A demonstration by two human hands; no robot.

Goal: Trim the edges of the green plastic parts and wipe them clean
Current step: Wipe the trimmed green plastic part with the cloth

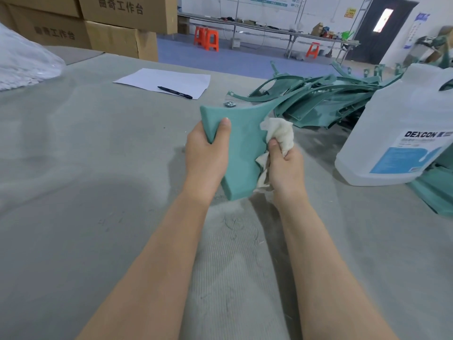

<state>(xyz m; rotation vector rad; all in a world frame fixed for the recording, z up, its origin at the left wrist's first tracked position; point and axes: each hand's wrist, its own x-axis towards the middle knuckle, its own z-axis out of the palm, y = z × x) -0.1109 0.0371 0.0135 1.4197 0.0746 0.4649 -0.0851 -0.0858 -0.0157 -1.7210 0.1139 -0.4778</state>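
left hand gripping green part at top-left corner, holding it above table | right hand pinching white rag against part's right edge | risk: one-corner hold likely slipping under wiping pressure; rag possibly snagging on edge

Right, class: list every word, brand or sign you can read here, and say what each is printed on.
"DEXCON": label of the clear jug.
"曲奇工作台": right cardboard box and left cardboard box.
Too small or blurred: the label's small print, pen marking, wall posters, yellow sign by the door.
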